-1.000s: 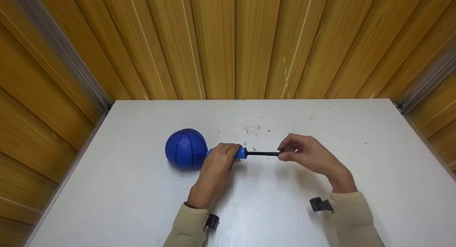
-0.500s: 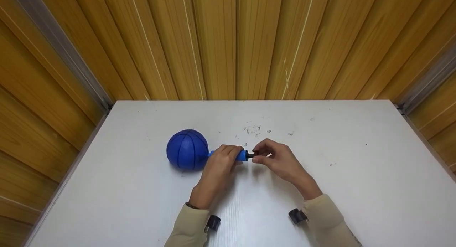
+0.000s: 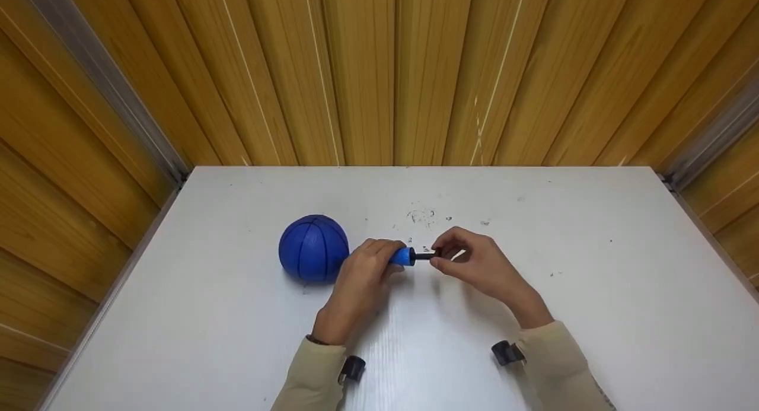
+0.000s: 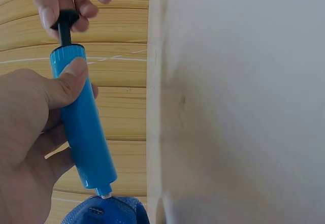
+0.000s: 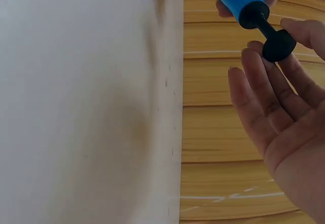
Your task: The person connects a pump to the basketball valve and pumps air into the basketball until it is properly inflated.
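Note:
My left hand grips the blue barrel of a small hand air pump, thumb along its upper side. The pump's nozzle end meets a blue ball with dark seams, which looks creased near the nozzle in the left wrist view. To the right, my right hand pinches the pump's round black handle between thumb and fingers. A short length of black rod shows between barrel and handle. Most of the barrel is hidden under my left hand in the head view.
Both hands work over a white table with small dark scuff marks beyond the pump. Wood-patterned panels stand behind the table and at its sides. A black wrist-worn camera sits by the left sleeve.
My right hand first moved left, pushing the long rod mostly into the barrel, then came back a little to the right, drawing some rod out. My left hand and the ball stay nearly still.

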A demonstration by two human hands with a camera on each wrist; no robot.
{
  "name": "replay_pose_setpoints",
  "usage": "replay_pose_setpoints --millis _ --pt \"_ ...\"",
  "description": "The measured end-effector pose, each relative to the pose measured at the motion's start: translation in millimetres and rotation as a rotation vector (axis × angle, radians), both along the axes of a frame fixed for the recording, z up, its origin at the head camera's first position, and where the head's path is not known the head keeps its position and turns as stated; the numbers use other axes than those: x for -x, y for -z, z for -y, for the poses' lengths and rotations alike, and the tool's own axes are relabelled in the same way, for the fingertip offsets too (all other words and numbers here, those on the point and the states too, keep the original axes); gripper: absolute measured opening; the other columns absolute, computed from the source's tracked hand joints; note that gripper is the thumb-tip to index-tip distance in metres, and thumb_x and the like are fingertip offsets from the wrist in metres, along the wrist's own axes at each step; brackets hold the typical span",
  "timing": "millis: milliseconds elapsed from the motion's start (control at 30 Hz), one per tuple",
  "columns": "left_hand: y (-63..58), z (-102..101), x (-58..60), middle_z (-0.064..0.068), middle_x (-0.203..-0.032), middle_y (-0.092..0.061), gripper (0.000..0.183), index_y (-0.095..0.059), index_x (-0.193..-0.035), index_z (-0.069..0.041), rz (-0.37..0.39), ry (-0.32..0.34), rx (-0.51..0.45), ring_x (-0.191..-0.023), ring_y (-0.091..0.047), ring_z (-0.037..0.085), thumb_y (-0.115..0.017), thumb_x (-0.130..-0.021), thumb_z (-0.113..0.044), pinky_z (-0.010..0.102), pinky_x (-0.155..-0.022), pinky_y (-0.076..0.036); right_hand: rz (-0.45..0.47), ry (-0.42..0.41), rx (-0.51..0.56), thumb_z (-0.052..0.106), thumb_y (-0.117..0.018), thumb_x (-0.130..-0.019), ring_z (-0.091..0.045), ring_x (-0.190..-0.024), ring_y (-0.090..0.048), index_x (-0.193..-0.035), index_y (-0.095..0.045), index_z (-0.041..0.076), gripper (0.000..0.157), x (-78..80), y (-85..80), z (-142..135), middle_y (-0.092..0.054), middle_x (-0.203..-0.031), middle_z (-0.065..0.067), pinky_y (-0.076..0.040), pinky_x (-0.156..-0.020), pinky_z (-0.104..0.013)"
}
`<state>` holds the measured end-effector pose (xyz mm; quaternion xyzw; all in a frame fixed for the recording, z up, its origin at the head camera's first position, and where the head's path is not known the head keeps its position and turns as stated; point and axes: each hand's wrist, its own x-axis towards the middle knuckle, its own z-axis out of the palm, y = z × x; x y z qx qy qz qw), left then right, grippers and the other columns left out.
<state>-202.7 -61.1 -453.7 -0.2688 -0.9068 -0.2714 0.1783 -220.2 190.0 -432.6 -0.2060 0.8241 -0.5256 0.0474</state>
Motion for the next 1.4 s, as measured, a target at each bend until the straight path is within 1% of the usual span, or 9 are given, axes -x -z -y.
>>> replay_pose_setpoints --millis 300,500,600,733,833,1000,1100,1233,1400 --pt "0.5 1 1.1 0.008 -0.118 -0.074 0.032 -0.070 -0.126 -0.004 -0.014 -0.023 -0.015 -0.108 -0.069 0.024 -0.079 -0.097 -0.014 0.038 -0.097 -0.057 0.009 0.039 -0.030 0.007 -0.080 -0.095 -0.021 -0.093 -0.069 -0.110 -0.070 0.001 0.019 0.0 -22.9 -49 -0.071 -0.101 -0.008 -0.056 -0.081 -0.026" --pt "-0.3 -4 -0.2 0.009 -0.117 -0.073 0.034 -0.069 -0.125 -0.002 -0.041 -0.034 0.032 -0.107 -0.069 0.026 -0.080 -0.095 -0.012 0.040 -0.093 -0.058 0.087 0.023 -0.084 0.020 -0.082 -0.096 -0.023 -0.096 -0.071 -0.118 -0.071 0.001 0.031 -1.9 -30.8 -65 -0.073 -0.105 -0.008 -0.055 -0.086 -0.026" --pt "-1.2 -7 -1.0 0.011 -0.118 -0.073 0.033 -0.069 -0.123 -0.001 -0.059 -0.046 0.068 -0.109 -0.070 0.028 -0.080 -0.094 -0.012 0.041 -0.099 -0.057 0.105 0.016 -0.120 0.023 -0.082 -0.096 -0.023 -0.098 -0.072 -0.119 -0.072 0.004 0.032 -2.1 -32.2 -66 -0.074 -0.107 -0.007 -0.055 -0.088 -0.027" --pt "0.9 -11 -1.0 0.014 -0.115 -0.074 0.032 -0.069 -0.120 0.002 -0.105 -0.059 0.110 -0.107 -0.071 0.028 -0.080 -0.093 -0.012 0.039 -0.101 -0.056 0.093 0.000 -0.137 0.019 -0.082 -0.096 -0.021 -0.098 -0.073 -0.118 -0.072 0.004 0.029 -1.3 -29.3 -60 -0.075 -0.107 -0.006 -0.055 -0.090 -0.026" --pt "4.0 -14 -0.7 0.013 -0.114 -0.074 0.032 -0.069 -0.120 0.002 -0.150 -0.073 0.146 -0.102 -0.070 0.027 -0.080 -0.093 -0.011 0.034 -0.095 -0.057 0.089 -0.013 -0.138 0.016 -0.081 -0.096 -0.020 -0.098 -0.073 -0.118 -0.072 0.003 0.027 0.4 -23.9 -50 -0.076 -0.107 -0.006 -0.056 -0.091 -0.027" --pt "8.1 -16 -0.6 0.012 -0.110 -0.073 0.028 -0.070 -0.117 0.002 -0.263 -0.097 0.223 -0.100 -0.070 0.025 -0.081 -0.092 -0.004 0.031 -0.094 -0.056 0.093 -0.034 -0.119 0.011 -0.079 -0.097 -0.023 -0.101 -0.074 -0.116 -0.071 0.002 0.023 1.7 -11.6 -28 -0.076 -0.108 -0.009 -0.057 -0.092 -0.033" --pt "9.6 -17 -0.9 0.011 -0.108 -0.074 0.027 -0.071 -0.116 0.001 -0.297 -0.106 0.249 -0.099 -0.070 0.024 -0.081 -0.091 0.001 0.031 -0.093 -0.056 0.086 -0.027 -0.103 0.010 -0.078 -0.098 -0.023 -0.103 -0.074 -0.115 -0.071 0.003 0.020 0.7 -5.1 -14 -0.075 -0.109 -0.007 -0.058 -0.093 -0.036" --pt "9.7 -17 -1.4 0.011 -0.109 -0.074 0.026 -0.071 -0.117 0.001 -0.277 -0.104 0.255 -0.100 -0.070 0.024 -0.079 -0.092 0.003 0.031 -0.094 -0.056 0.075 -0.001 -0.055 0.008 -0.078 -0.098 -0.023 -0.104 -0.074 -0.115 -0.071 0.002 0.019 -0.8 2.1 6 -0.075 -0.109 -0.007 -0.058 -0.092 -0.035" --pt "7.5 -17 -2.2 0.013 -0.114 -0.074 0.026 -0.070 -0.119 0.002 -0.210 -0.079 0.248 -0.105 -0.070 0.025 -0.077 -0.094 0.002 0.033 -0.098 -0.055 0.037 0.017 0.009 0.006 -0.079 -0.097 -0.023 -0.106 -0.075 -0.114 -0.071 0.000 0.020 -2.6 10.7 22 -0.075 -0.109 -0.008 -0.059 -0.091 -0.031"
